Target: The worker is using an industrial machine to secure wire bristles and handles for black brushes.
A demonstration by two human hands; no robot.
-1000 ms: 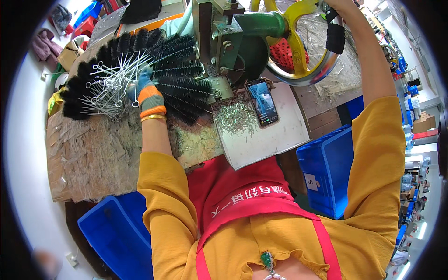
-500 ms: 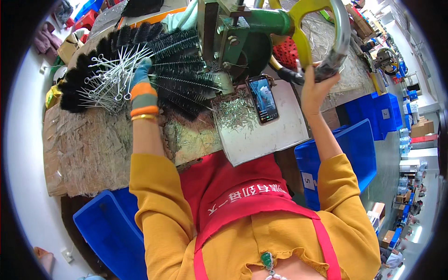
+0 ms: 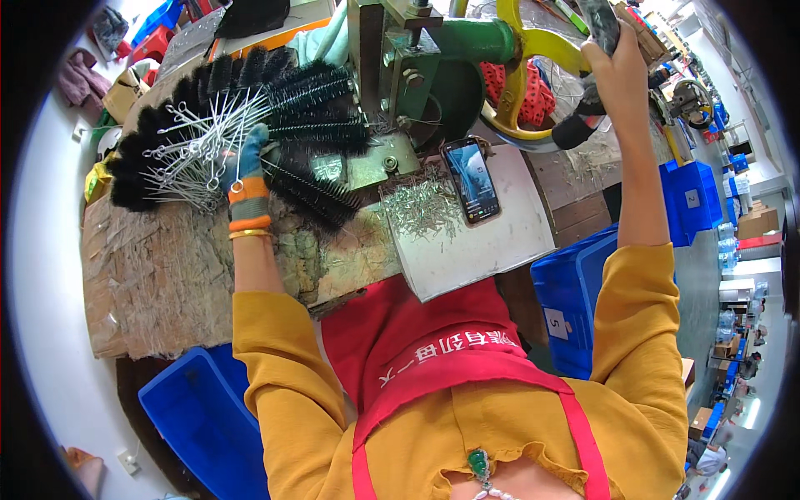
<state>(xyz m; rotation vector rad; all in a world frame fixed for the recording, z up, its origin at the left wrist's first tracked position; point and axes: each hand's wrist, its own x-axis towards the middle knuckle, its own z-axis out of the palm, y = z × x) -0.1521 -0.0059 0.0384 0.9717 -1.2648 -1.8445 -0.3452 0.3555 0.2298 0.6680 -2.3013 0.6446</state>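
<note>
My left hand (image 3: 247, 171), in a blue, grey and orange glove, is closed around the wire stem of a black bottle brush (image 3: 321, 190). Its bristle end points toward the green hand press (image 3: 398, 79), apart from the press's metal base plate (image 3: 382, 162). Many more black brushes (image 3: 146, 142) with looped wire ends lie fanned out beneath and beyond this hand. Up at the right, my bare right hand (image 3: 618, 75) is wrapped around a dark taped grip (image 3: 600, 25) on the press's yellow handwheel (image 3: 521, 83).
A phone (image 3: 471, 182) lies on a white board (image 3: 492, 250) beside a pile of thin metal wire scraps (image 3: 421, 204). Blue bins stand below the bench at left (image 3: 196, 417) and right (image 3: 571, 308). A red dotted cloth (image 3: 537, 100) sits behind the wheel.
The handwheel has turned, and my right hand has moved up and to the right with its grip. My left hand has drawn slightly back, pulling the brush away from the press plate.
</note>
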